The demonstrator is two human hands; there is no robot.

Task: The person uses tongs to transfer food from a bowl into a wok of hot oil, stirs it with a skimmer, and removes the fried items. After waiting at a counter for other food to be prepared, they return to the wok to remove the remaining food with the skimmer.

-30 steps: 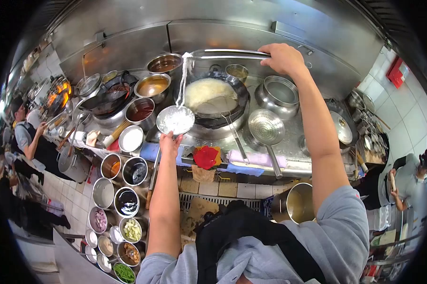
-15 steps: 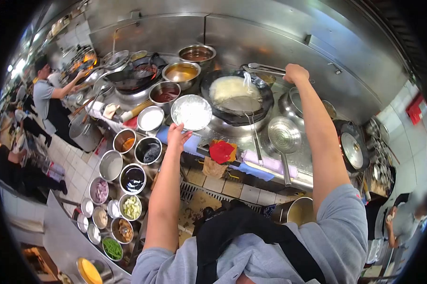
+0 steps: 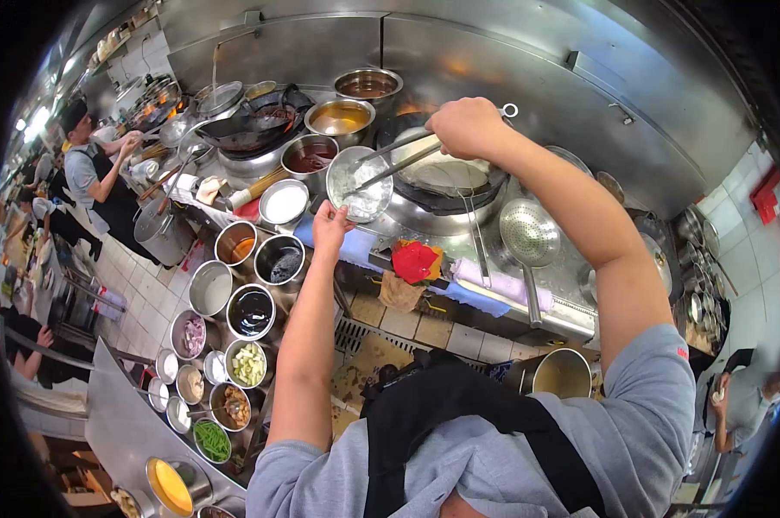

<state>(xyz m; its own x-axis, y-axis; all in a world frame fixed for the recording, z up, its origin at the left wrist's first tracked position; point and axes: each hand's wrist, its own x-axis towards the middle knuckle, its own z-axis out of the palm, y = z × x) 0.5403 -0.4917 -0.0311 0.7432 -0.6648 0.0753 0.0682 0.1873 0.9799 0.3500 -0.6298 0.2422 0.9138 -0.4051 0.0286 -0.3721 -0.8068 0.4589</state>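
Note:
My left hand [image 3: 331,226] grips the near rim of a shallow metal bowl [image 3: 381,203], fingers closed on it. Inside lie whitish pieces, apparently powder-coated, whose kind I cannot make out. Metal tongs [image 3: 420,160] are in my right hand [image 3: 468,128], their tips reaching left into the bowl. Beneath my right hand sits a dark wok [image 3: 485,197] with pale, foaming oil, partly hidden by the hand and tongs. A wire strainer [image 3: 459,180] rests in the wok, its handle toward me.
A perforated ladle [image 3: 529,233] lies right of the wok. Left are pots of red sauce [image 3: 310,155] and yellow liquid [image 3: 340,117], plus a bowl of white powder [image 3: 284,201]. Several ingredient tins, including green beans [image 3: 211,440], stand lower left. A co-worker [image 3: 92,168] stands far left.
My right hand has swung left with the tongs, from above the wok to the bowl. The bowl in my left hand is now slightly tilted, and the view has shifted a little.

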